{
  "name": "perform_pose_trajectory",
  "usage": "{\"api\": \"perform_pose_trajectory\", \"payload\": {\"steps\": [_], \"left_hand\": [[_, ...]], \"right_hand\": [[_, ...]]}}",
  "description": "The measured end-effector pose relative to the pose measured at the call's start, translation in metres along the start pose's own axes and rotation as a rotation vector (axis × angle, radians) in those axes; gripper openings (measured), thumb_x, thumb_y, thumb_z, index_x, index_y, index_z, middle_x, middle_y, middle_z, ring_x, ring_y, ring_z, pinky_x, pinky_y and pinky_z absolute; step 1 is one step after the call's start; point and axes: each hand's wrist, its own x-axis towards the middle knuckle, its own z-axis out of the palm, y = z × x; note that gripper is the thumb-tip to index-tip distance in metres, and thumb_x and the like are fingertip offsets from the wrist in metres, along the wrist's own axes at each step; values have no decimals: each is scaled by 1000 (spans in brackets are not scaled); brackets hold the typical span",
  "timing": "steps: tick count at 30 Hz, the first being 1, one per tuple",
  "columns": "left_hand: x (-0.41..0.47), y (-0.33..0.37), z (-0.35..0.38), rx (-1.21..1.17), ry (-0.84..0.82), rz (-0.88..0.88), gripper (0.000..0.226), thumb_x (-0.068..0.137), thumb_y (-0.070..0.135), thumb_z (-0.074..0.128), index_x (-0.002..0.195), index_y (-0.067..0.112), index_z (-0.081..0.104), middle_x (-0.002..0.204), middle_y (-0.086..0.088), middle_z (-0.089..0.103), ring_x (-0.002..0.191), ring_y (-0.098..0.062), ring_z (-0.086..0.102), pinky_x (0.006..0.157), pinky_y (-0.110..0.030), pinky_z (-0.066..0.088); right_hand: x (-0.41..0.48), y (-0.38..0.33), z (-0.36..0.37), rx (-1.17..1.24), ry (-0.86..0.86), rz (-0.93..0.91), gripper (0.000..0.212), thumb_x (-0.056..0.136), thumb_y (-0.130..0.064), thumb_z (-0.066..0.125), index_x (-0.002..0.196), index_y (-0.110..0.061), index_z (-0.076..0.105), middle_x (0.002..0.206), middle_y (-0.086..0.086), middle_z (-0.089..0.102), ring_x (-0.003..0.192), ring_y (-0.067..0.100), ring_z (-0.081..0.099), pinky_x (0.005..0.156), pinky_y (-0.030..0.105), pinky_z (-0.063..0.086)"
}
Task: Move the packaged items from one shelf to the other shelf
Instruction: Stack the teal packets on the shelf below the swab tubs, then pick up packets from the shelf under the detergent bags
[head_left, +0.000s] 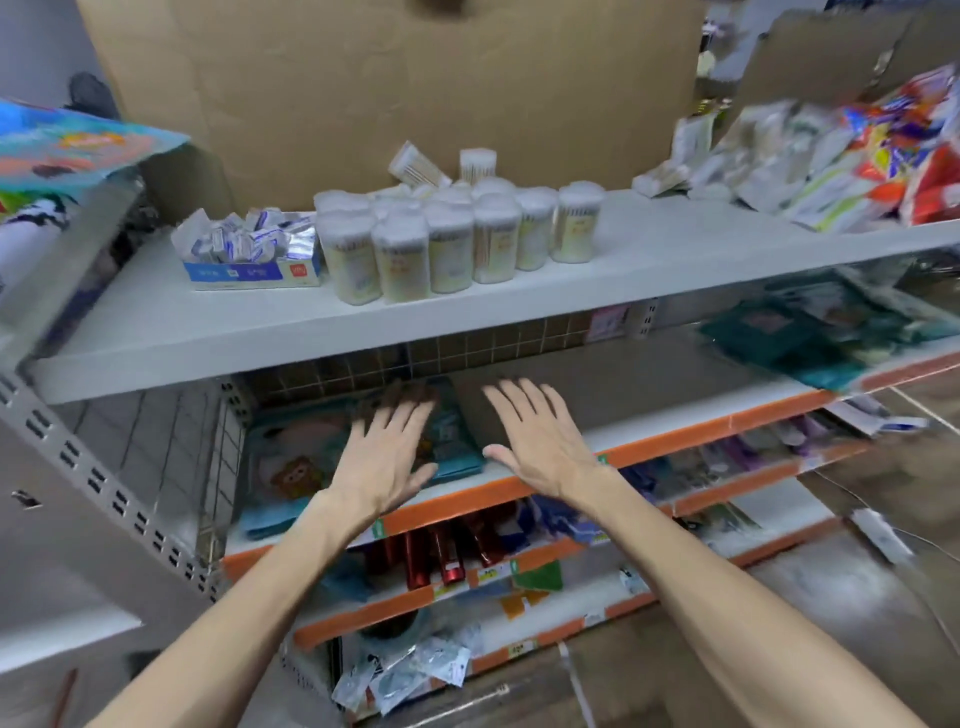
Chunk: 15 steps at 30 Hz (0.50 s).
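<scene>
Flat teal packaged items (291, 462) with cartoon prints lie stacked at the left of the second shelf (675, 431), which has an orange front edge. My left hand (387, 447) is spread open just over the right part of that stack, holding nothing. My right hand (535, 436) hovers open over the bare shelf to the right of the stack, fingers apart. More teal packages (810, 332) lie further right on the same level, blurred. The grey top shelf (208, 327) above carries other goods.
On the top shelf stand several cotton-swab tubs (452, 234), a blue box of small sachets (249, 249) and a pile of mixed packets (857, 150). A cardboard sheet (389, 83) backs it. Lower shelves hold red bottles (447, 551) and loose packets (405, 670).
</scene>
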Motion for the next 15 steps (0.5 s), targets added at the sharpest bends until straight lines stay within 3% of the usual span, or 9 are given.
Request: {"api": "perform_pose_trajectory", "payload": {"steps": [4,7,15], "left_hand": [[-9,46,-11,3,4,60,94,81,54,63,156,20,18,163,0,18,149,-28,18,114,-55,27],[-21,101,-17,-37,-11,95,94,83,49,64,157,20,13,165,3,7,151,-23,6,117,-54,20],[4,272,-48,-135,31,198,85,89,41,61,157,20,14,164,3,6,152,-22,2,118,-53,16]], "right_hand": [[-58,34,-12,-38,55,-8,79,92,-57,47,155,-14,24,160,8,26,146,29,26,117,48,22],[-111,63,-25,-50,55,-8,78,94,-58,47,155,-15,23,161,7,25,146,28,26,117,48,25],[-234,165,-71,-93,53,119,76,93,-57,46,154,-17,25,161,5,25,146,27,27,113,49,29]]}}
